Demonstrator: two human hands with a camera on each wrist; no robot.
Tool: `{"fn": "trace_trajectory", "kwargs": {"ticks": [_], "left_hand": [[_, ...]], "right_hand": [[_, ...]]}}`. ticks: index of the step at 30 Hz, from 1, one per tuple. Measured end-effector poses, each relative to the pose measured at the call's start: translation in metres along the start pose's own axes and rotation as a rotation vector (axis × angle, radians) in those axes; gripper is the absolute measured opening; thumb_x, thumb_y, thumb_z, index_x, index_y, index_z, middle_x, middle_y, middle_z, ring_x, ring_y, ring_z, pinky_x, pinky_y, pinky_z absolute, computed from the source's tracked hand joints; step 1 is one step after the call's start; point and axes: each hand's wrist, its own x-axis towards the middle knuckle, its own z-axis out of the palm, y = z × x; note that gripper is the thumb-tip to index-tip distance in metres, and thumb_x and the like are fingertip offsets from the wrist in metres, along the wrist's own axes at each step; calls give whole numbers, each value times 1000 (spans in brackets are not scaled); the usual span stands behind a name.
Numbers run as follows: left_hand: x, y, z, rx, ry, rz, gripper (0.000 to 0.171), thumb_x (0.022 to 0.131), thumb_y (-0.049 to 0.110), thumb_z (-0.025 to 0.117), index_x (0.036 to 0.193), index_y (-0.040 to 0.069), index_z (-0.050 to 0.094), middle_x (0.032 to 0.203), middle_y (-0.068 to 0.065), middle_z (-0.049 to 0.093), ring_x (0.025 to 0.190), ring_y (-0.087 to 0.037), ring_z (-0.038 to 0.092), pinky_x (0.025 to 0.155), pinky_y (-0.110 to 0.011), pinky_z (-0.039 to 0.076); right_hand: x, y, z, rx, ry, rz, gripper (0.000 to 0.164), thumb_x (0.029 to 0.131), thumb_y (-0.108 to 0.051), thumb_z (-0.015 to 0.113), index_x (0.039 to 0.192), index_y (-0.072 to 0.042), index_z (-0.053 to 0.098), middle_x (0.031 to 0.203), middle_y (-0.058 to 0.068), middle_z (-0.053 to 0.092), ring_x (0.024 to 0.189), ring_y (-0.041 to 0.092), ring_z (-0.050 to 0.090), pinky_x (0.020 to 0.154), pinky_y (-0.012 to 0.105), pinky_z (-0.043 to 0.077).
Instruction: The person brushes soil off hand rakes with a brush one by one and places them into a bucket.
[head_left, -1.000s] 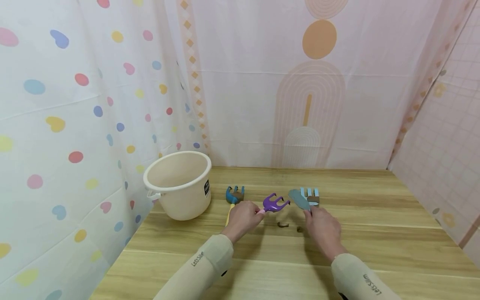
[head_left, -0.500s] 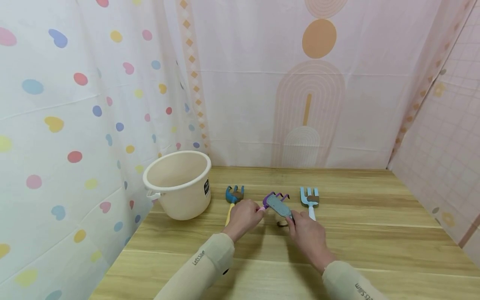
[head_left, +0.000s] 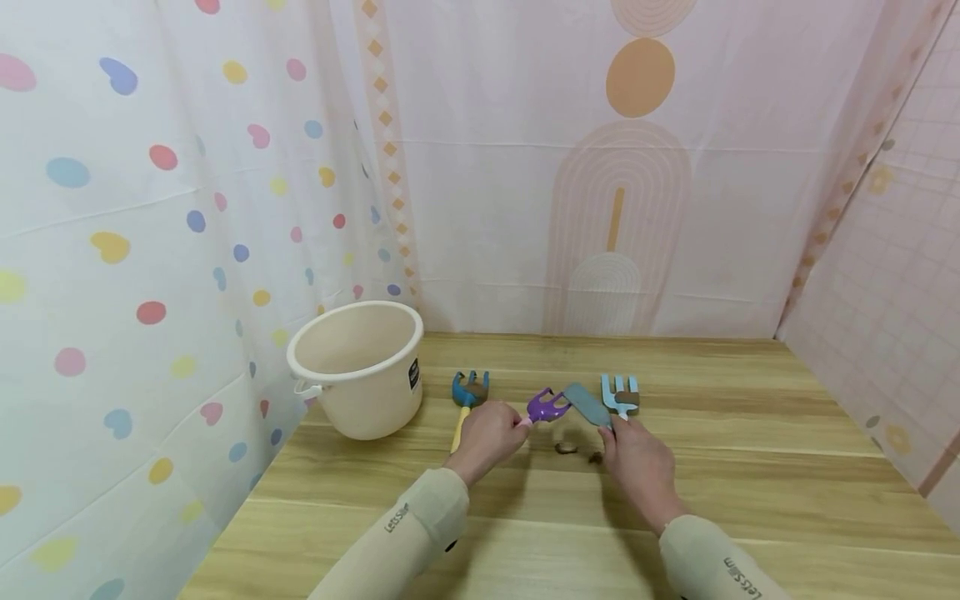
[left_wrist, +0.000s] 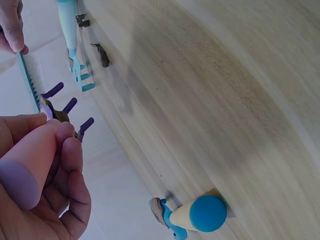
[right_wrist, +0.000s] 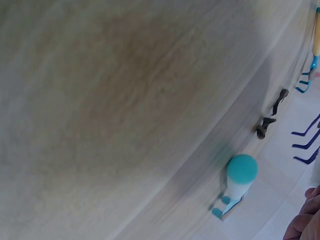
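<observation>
My left hand (head_left: 491, 433) grips the pink handle (left_wrist: 32, 155) of a small purple hand rake (head_left: 547, 407), held above the table with its tines pointing right. In my right hand (head_left: 641, 462) is a flat grey-blue brush (head_left: 587, 406); its bristles show in the left wrist view. The brush's tip is at the rake's tines, apparently touching them. Two small brown clumps lie below on the table, one clump (head_left: 566, 448) curved and another clump (head_left: 596, 457) close to my right hand. The right wrist view shows only part of my right hand (right_wrist: 305, 220).
A cream bucket (head_left: 356, 375) stands at the left. Near my left hand lies a blue hand rake (head_left: 465, 396) with a yellow handle and brown matter on it. Beyond my right hand lies a light-blue fork (head_left: 618, 396) with a brown patch. Curtains hang around the wooden table (head_left: 750, 467).
My right hand swept the brush left across the purple rake's head, then back right to its tines. My left hand and the rake stayed almost still.
</observation>
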Motion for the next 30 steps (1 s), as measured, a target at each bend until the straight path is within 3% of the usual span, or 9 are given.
{"fn": "trace_trajectory", "kwargs": {"ticks": [5, 9, 21, 30], "left_hand": [[0, 0, 0, 8, -2, 1, 55, 97, 29, 59, 48, 18, 37, 42, 10, 28, 39, -7, 27, 40, -22, 20], [1, 0, -2, -9, -14, -6, 55, 97, 29, 58, 48, 18, 37, 42, 10, 28, 39, -7, 28, 39, -22, 21], [2, 4, -3, -5, -31, -4, 55, 97, 30, 57, 47, 18, 37, 41, 10, 29, 38, -6, 28, 39, -21, 20], [0, 3, -4, 8, -32, -18, 54, 96, 29, 59, 47, 18, 37, 41, 10, 28, 39, -6, 28, 39, -22, 21]], "right_hand": [[-4, -9, 4, 18, 64, -119, 25, 96, -24, 65, 111, -5, 68, 91, 11, 67, 63, 29, 63, 47, 42, 47], [-7, -15, 9, -23, 100, -209, 23, 95, -24, 67, 109, -5, 68, 84, 8, 65, 58, 23, 60, 45, 37, 46], [-4, -13, 9, -67, 73, -144, 22, 97, -24, 64, 109, -6, 68, 81, 5, 61, 54, 17, 54, 42, 34, 41], [-1, -1, 7, -76, 135, -146, 17, 94, -21, 68, 100, -5, 67, 71, 5, 57, 46, 16, 46, 39, 33, 36]]}}
